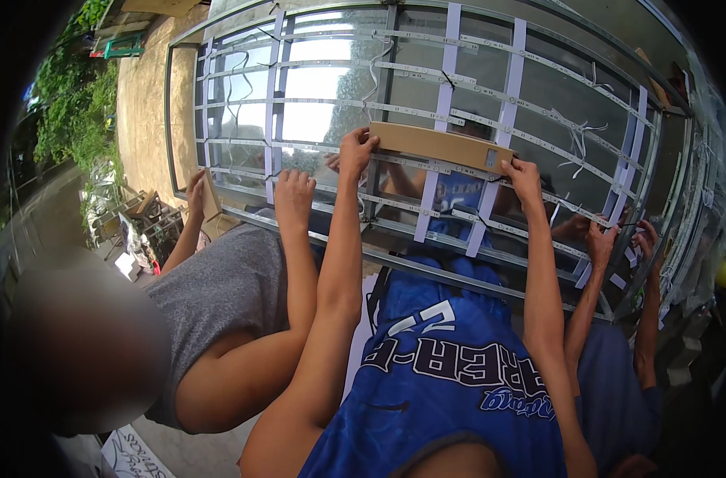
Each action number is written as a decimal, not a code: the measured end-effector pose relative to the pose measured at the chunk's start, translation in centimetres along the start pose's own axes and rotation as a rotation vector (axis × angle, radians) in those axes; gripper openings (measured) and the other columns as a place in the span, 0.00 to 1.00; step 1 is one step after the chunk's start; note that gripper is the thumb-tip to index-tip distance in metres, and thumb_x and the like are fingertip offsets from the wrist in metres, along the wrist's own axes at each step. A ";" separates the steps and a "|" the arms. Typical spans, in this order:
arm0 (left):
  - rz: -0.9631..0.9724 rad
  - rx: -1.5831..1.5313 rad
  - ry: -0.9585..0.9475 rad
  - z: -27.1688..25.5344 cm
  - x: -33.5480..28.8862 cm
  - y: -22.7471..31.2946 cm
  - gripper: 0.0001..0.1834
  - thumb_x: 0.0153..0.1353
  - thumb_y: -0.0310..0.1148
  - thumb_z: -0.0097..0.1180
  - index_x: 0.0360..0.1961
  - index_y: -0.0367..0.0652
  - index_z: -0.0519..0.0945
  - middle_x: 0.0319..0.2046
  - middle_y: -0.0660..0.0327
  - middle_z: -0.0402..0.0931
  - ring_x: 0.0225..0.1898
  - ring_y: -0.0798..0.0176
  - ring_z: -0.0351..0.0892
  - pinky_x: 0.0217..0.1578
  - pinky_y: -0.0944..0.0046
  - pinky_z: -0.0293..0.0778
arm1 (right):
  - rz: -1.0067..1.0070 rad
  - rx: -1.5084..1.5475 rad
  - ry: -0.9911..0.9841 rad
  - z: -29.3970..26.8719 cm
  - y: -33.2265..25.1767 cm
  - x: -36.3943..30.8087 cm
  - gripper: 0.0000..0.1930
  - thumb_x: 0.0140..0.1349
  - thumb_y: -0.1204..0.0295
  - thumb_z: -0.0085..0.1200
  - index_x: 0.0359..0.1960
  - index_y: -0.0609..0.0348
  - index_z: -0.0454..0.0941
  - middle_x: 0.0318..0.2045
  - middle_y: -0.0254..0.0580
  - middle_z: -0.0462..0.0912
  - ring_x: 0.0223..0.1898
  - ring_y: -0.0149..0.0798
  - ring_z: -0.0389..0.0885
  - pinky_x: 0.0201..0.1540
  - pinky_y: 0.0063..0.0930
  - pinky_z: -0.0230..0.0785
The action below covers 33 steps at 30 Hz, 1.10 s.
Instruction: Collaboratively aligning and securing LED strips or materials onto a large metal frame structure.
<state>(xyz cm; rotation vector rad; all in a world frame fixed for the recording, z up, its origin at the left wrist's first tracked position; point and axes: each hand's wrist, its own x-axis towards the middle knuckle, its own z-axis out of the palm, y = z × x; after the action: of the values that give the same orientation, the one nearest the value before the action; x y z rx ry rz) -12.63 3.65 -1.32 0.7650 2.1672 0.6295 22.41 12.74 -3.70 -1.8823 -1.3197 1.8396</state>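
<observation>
My left hand [356,151] pinches the left end of a long, flat brown cardboard piece [430,143]. At its other end my right hand [524,182] grips the corner, close to a small greyish cutout. The cardboard lies lengthwise over the light strips [331,100], thin metallic bars with small round spots in rows. Crossing under these bars are pale lilac flat slats [512,76]. All of this sits in a large grey metal frame [426,275] with a shiny, mirror-like dark panel behind. Whether the cardboard touches the strips, I cannot tell.
On my left, a person in a grey shirt [219,295] has a hand [295,191] by the frame's near edge. At right, another person's hands [602,241] work at the frame's corner. Loose white wires [578,131] hang from the strips. A plywood sheet [144,103] lies beyond the left end.
</observation>
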 end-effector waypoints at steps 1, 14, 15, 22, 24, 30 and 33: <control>0.018 -0.024 -0.009 0.0 0.2 -0.3 0.17 0.56 0.28 0.60 0.45 0.29 0.78 0.37 0.51 0.83 0.37 0.61 0.83 0.41 0.66 0.75 | 0.030 -0.081 -0.032 -0.4 -0.9 -0.1 0.14 0.57 0.68 0.59 0.40 0.66 0.82 0.25 0.36 0.81 0.28 0.27 0.73 0.34 0.26 0.65; -0.170 -0.167 -0.324 -2.1 2.2 0.6 0.17 0.60 0.31 0.57 0.44 0.28 0.80 0.35 0.57 0.81 0.35 0.68 0.77 0.40 0.67 0.72 | 0.070 0.102 -0.126 -0.5 -0.4 0.1 0.16 0.60 0.74 0.56 0.47 0.70 0.78 0.30 0.33 0.81 0.29 0.23 0.71 0.35 0.19 0.63; -0.172 -0.183 -0.342 -2.1 2.3 0.9 0.17 0.59 0.32 0.58 0.44 0.28 0.80 0.35 0.57 0.81 0.35 0.68 0.77 0.40 0.66 0.72 | 0.060 0.166 -0.130 -0.5 -0.3 0.2 0.16 0.59 0.75 0.56 0.48 0.69 0.78 0.29 0.33 0.81 0.28 0.24 0.72 0.33 0.19 0.64; -0.236 -0.204 -0.348 -2.0 2.6 0.8 0.19 0.59 0.36 0.59 0.45 0.29 0.79 0.35 0.56 0.78 0.35 0.65 0.75 0.38 0.66 0.71 | 0.112 0.111 -0.151 -0.5 -0.9 0.7 0.15 0.59 0.76 0.55 0.47 0.70 0.77 0.32 0.37 0.82 0.32 0.26 0.76 0.36 0.19 0.66; -0.243 -0.216 -0.350 -2.0 2.5 1.0 0.19 0.60 0.38 0.58 0.44 0.32 0.79 0.34 0.58 0.76 0.34 0.65 0.72 0.34 0.66 0.69 | 0.133 0.058 -0.165 -0.7 -1.3 0.7 0.14 0.59 0.76 0.55 0.47 0.69 0.78 0.32 0.37 0.83 0.32 0.26 0.76 0.36 0.21 0.67; -0.300 -0.295 -0.321 -1.6 2.7 0.3 0.18 0.59 0.34 0.60 0.46 0.30 0.80 0.38 0.57 0.80 0.37 0.67 0.76 0.40 0.67 0.72 | 0.139 0.031 -0.129 -0.4 -1.0 0.7 0.15 0.60 0.74 0.55 0.47 0.68 0.78 0.30 0.32 0.80 0.28 0.23 0.69 0.33 0.18 0.62; -0.252 -0.344 -0.312 -1.6 2.5 0.7 0.16 0.61 0.34 0.58 0.45 0.33 0.80 0.37 0.60 0.79 0.39 0.66 0.76 0.41 0.65 0.72 | 0.134 0.051 -0.147 -0.4 -1.1 1.0 0.15 0.60 0.74 0.55 0.47 0.68 0.78 0.31 0.32 0.80 0.29 0.24 0.71 0.34 0.18 0.64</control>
<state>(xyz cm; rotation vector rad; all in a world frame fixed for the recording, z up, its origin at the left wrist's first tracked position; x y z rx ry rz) -15.02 5.48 -1.09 0.3703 1.7703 0.6773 22.15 14.20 -3.56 -1.8826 -1.2032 2.0938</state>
